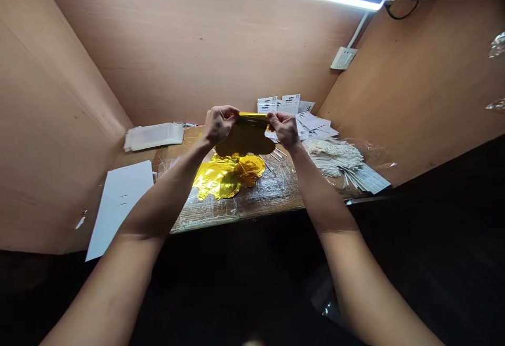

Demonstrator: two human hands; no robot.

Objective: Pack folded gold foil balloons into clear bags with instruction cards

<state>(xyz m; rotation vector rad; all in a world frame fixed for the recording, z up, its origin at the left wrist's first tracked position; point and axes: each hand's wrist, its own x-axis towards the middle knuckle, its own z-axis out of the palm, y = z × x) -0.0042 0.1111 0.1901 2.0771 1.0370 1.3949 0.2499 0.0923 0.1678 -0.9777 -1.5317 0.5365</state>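
Both hands hold up a gold foil balloon [245, 138], flat and uninflated, above the table. My left hand [221, 123] pinches its upper left corner, and my right hand [284, 129] grips the upper right one. The side toward me is in shadow and looks dark, while its top edge shines yellow. Below and slightly left, more flat gold foil balloons [221, 176] lie crumpled together on the table. Some thin white sticks [278, 153] show just beside the held foil, partly behind it.
A plastic-wrapped table [252, 199] stands between wooden walls. White cards [290, 105] and a bundle of white sticks [335, 156] lie at right. Clear plastic sleeves [153, 136] and a white sheet [122, 193] lie at left. A socket [343, 59] is on the wall.
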